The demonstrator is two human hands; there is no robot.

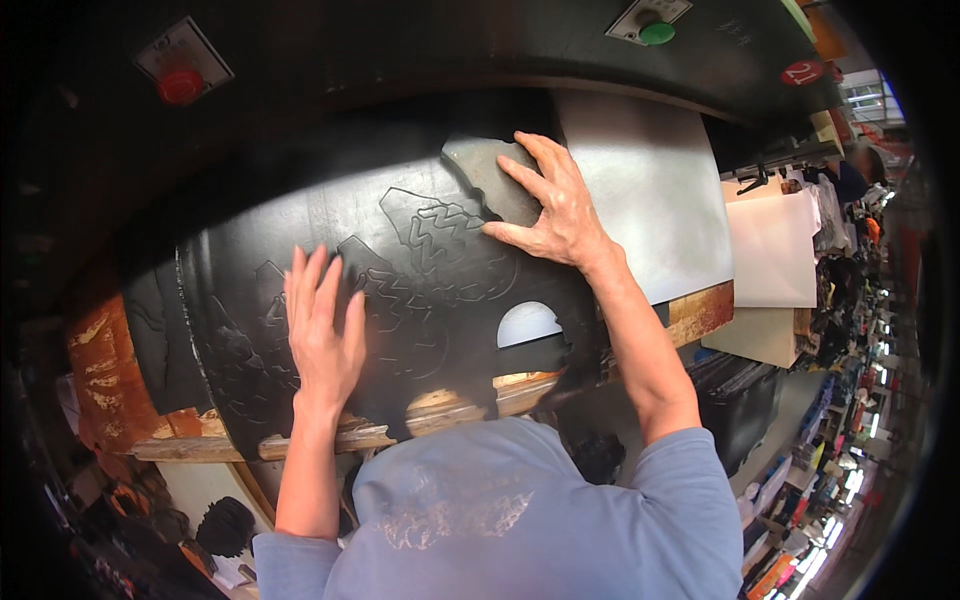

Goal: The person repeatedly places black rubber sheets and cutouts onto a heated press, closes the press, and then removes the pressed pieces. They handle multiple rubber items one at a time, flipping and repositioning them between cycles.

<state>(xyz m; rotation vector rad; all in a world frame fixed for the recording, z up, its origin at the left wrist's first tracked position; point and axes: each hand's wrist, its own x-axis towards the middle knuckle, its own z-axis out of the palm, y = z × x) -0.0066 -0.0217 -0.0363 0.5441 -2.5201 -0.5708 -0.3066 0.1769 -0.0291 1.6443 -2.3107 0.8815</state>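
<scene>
A black sheet (290, 215), smooth like rubber or leather, lies over the work board, with jagged and curved outlines marked in it. At its far part sits a flat grey cutting die (480, 165) with a notched edge. My right hand (560, 205) is on this die, its fingers over the top and the thumb by the near edge; part of the die is hidden under the hand. My left hand (328, 335) is over the outlined area to the left, fingers stretched and slightly blurred, holding nothing. Whether it touches the sheet I cannot tell.
Overhead runs a dark machine beam with a red button (180, 86) and a green button (657, 34). A silvery-white sheet (650, 190) lies to the right. The worn wooden board edge (440, 410) is near my body. White panels (770, 245) stand farther right.
</scene>
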